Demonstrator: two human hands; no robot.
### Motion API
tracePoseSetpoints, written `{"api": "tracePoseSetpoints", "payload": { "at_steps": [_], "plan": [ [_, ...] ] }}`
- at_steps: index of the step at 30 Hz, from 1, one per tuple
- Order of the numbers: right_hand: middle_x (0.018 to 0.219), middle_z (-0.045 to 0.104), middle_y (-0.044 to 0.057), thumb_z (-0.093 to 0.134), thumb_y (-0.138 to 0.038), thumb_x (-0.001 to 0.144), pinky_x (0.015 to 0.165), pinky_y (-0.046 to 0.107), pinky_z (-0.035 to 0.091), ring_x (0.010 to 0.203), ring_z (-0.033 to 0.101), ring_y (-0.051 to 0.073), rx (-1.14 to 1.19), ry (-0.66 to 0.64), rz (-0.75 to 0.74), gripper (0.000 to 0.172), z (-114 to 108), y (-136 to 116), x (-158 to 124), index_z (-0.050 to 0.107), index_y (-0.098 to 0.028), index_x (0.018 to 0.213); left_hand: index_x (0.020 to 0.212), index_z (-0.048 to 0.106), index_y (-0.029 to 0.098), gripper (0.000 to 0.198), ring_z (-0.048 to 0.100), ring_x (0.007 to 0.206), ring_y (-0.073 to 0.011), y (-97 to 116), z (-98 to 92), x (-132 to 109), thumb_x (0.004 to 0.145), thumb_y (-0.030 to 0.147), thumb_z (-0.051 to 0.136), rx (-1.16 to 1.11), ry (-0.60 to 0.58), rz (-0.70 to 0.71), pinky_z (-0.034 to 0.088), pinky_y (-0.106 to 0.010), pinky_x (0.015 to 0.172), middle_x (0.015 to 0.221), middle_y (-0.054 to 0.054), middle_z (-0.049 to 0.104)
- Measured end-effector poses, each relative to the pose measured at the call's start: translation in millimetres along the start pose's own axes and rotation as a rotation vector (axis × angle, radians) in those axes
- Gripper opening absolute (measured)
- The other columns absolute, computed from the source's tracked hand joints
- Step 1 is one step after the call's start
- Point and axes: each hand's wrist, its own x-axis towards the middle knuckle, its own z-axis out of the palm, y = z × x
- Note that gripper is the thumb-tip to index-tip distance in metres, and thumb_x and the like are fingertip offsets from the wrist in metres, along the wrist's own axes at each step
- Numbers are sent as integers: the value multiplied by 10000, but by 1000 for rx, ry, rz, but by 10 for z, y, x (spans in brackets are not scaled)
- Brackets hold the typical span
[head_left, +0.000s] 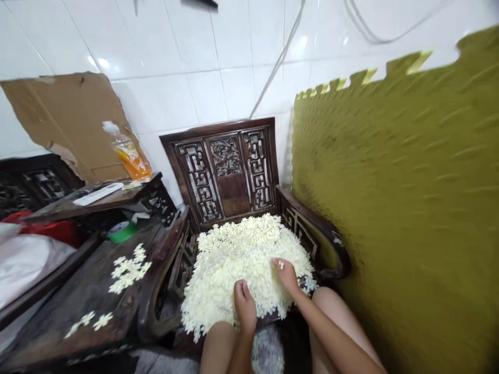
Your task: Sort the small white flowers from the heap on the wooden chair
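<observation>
Pinching: from far off, I have the right hand (286,274) over the right side of the pile (241,254), its grip closed on a small white bit (281,265).
Left hand (245,304): it curls at the near side of the pile with its thumb up; I cannot tell if its grip has anything inside.
Pile: lots of white flowers, heaped on the seat of the chair (234,195), between its two arms.
Desk (93,285): off to the left, with a few loose flowers (127,271) and some green tape (122,232).
Soft touch: I think petals squash easily, so I would use only fingertips and take a little each time.
Staying low: I would work close above the pile, so drops land back on it.
Knees (327,301): they sit near the front edge, so I must not bump flowers off.
</observation>
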Motion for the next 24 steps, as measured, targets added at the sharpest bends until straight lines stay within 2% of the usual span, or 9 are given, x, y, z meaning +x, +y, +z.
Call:
{"api": "tracePoseSetpoints", "payload": {
  "at_steps": [2,6,8,10,13,16,18,21,24],
  "plan": [
    [526,580,45,621,-561,635,551,328,412,534,531,208,47,-41,61,362,48,-31,-147,587,-226,502,750,479,226,286,554,689,-205,53,60,-70,847,436,311,41,-23,31,434,-338,675,698,-45,563],
    [373,370,-44,627,-633,591,394,268,282,341,336,109,128,-205,415,453,83,30,-578,495,-215,474,683,481,244,222,533,615,-213,155,169,-385,828,353,353,79,-192,153,391,-335,604,622,-46,549],
    [426,426,-35,632,-644,585,427,259,329,391,413,113,259,-209,519,466,40,80,-802,486,-209,506,678,500,248,202,543,641,-222,195,199,-585,817,319,371,61,-267,206,388,-340,606,639,-64,568],
    [517,518,-10,622,-669,584,486,259,392,481,514,133,414,-207,621,476,-41,102,-975,541,-200,592,710,519,248,216,548,663,-223,224,207,-762,829,287,343,36,-274,186,399,-346,614,678,-78,591],
    [555,528,-21,651,-636,597,458,237,375,469,511,115,630,-236,707,462,-203,43,-1114,580,-195,716,774,543,247,224,557,735,-230,265,169,-920,834,250,327,43,-268,206,411,-372,681,769,-90,624],
    [451,379,-70,636,-562,683,396,218,291,346,331,58,675,-308,741,399,-364,-102,-1174,521,-185,622,715,511,243,225,540,704,-230,309,85,-925,834,250,320,66,-228,211,396,-379,693,710,-84,592],
    [473,372,-80,645,-512,706,384,211,254,336,265,39,716,-356,731,343,-447,-177,-1222,551,-183,680,697,479,242,238,531,701,-228,327,13,-873,846,260,295,68,-146,160,388,-369,687,696,-79,568],
    [503,404,-79,679,-440,707,388,197,250,340,288,31,726,-459,759,293,-521,-171,-1319,575,-175,776,700,457,240,226,522,693,-221,331,-113,-788,856,280,299,74,-97,126,382,-350,675,695,-68,556],
    [453,364,-91,616,-420,775,359,181,203,313,274,35,654,-427,963,268,-514,-82,-1393,560,-160,799,695,446,233,235,518,699,-214,330,-241,-757,866,289,296,106,-82,134,382,-339,683,688,-61,539]
  ]
}}
